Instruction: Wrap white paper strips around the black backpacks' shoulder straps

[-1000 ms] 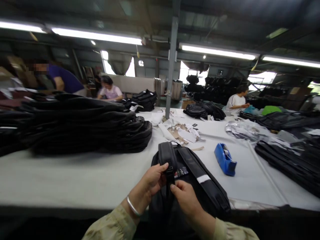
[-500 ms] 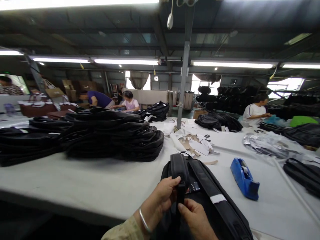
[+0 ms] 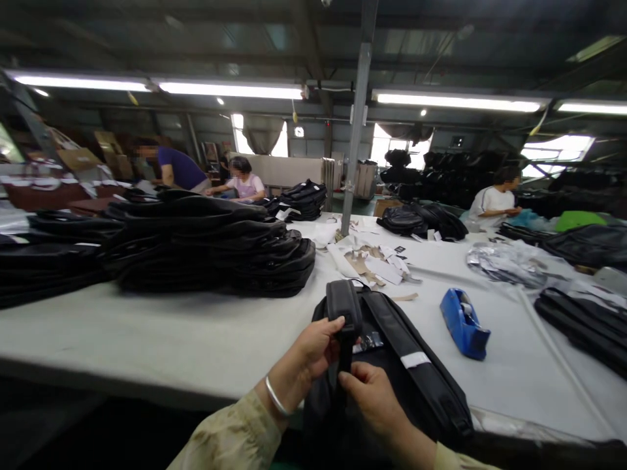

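Note:
A black backpack [image 3: 392, 398] lies at the front edge of the white table, its straps facing up. My left hand [image 3: 316, 352] is closed round the lower end of the padded left shoulder strap [image 3: 341, 303], thumb on top. Just below it, my right hand [image 3: 369, 391] pinches the narrow webbing [image 3: 345, 359] that hangs from that strap. The other shoulder strap [image 3: 399, 339] lies along the bag with a white band [image 3: 415, 360] round it. Between the straps sits a small clear plastic packet [image 3: 371, 341], partly covered by my left hand and the strap.
Right of the backpack stands a blue tape dispenser [image 3: 464, 323]. A tall stack of black bags [image 3: 210, 248] fills the left. Paper scraps [image 3: 379, 264] lie by a grey post [image 3: 353, 143]. Plastic bags [image 3: 507, 263] and black bags [image 3: 582, 326] are at right. Several people work farther back.
The view has tilted down and shifted slightly, so the room appears higher. Both hands keep their holds on the strap and webbing, with little movement against the backpack.

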Action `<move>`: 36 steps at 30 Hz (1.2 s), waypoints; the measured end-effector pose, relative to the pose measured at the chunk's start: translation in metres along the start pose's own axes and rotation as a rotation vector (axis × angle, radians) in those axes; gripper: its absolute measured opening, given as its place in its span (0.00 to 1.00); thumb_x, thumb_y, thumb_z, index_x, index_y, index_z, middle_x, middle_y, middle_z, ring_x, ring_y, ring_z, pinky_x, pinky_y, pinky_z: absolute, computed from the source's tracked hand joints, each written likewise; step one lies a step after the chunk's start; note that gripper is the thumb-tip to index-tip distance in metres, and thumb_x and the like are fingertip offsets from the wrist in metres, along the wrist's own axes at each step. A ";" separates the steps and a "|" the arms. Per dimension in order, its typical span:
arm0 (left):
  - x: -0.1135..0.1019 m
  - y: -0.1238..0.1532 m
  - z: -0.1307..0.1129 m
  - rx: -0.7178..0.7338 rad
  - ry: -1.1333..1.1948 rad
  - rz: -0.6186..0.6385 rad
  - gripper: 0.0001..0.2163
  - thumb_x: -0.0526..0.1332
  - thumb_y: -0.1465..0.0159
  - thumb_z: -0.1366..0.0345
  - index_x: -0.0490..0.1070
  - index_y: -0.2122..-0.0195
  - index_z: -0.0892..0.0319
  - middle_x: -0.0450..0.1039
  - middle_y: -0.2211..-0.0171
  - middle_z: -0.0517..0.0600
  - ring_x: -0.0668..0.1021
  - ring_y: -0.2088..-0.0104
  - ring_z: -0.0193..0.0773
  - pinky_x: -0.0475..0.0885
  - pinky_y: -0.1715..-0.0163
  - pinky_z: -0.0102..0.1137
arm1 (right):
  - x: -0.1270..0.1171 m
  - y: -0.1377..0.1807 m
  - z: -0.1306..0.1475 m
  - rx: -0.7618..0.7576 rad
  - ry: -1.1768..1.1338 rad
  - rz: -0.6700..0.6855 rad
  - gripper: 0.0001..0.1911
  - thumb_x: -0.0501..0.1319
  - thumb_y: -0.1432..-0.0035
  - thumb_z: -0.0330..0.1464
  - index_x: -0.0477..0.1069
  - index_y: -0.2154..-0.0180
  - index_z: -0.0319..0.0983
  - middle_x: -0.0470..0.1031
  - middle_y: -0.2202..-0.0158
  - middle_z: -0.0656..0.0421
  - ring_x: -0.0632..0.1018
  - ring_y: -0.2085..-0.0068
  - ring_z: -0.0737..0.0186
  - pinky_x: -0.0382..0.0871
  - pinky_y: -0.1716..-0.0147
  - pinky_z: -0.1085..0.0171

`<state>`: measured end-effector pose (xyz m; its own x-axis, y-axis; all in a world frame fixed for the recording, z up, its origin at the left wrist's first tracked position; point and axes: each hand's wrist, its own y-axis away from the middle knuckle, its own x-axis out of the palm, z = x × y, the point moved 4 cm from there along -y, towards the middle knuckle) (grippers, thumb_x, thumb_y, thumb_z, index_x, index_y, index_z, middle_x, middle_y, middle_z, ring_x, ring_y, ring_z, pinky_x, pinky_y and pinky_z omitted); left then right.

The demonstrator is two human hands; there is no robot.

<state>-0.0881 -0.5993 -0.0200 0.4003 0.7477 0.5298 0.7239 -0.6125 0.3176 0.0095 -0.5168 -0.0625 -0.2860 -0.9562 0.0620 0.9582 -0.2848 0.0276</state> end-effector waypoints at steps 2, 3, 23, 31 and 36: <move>0.003 0.001 -0.003 -0.007 -0.016 0.006 0.05 0.59 0.35 0.68 0.72 0.66 0.65 0.78 0.72 0.56 0.81 0.72 0.43 0.77 0.72 0.32 | -0.001 -0.001 0.004 0.000 0.050 -0.035 0.18 0.66 0.50 0.42 0.71 0.78 0.33 0.63 0.82 0.62 0.62 0.77 0.69 0.53 0.76 0.67; 0.004 0.001 -0.004 -0.015 -0.019 0.009 0.05 0.59 0.35 0.68 0.72 0.66 0.65 0.78 0.73 0.56 0.81 0.72 0.41 0.76 0.73 0.31 | -0.003 -0.003 0.009 -0.027 0.062 -0.075 0.17 0.65 0.50 0.41 0.71 0.78 0.34 0.62 0.82 0.63 0.61 0.77 0.69 0.53 0.76 0.67; 0.034 0.001 -0.078 0.039 -0.129 0.047 0.11 0.55 0.34 0.71 0.75 0.68 0.68 0.79 0.74 0.59 0.81 0.76 0.44 0.78 0.77 0.35 | 0.001 -0.028 0.057 -0.105 0.029 -0.014 0.13 0.66 0.53 0.39 0.78 0.71 0.35 0.75 0.76 0.59 0.70 0.75 0.66 0.62 0.74 0.67; 0.051 0.000 -0.100 0.097 -0.085 0.010 0.08 0.58 0.35 0.70 0.76 0.65 0.67 0.78 0.75 0.56 0.81 0.76 0.44 0.78 0.76 0.35 | 0.000 -0.034 0.082 -0.180 0.094 -0.080 0.12 0.65 0.50 0.39 0.76 0.74 0.35 0.74 0.77 0.60 0.71 0.75 0.67 0.62 0.75 0.68; 0.048 0.006 -0.107 0.145 -0.083 -0.058 0.08 0.64 0.37 0.67 0.76 0.58 0.63 0.79 0.68 0.53 0.81 0.67 0.45 0.79 0.67 0.38 | -0.001 -0.048 0.086 -0.213 0.141 -0.095 0.13 0.64 0.49 0.39 0.76 0.74 0.35 0.71 0.80 0.62 0.68 0.77 0.68 0.60 0.77 0.68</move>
<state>-0.1247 -0.5940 0.0915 0.3964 0.8030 0.4451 0.8181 -0.5289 0.2257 -0.0370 -0.4969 0.0216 -0.3846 -0.9203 -0.0710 0.9118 -0.3668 -0.1844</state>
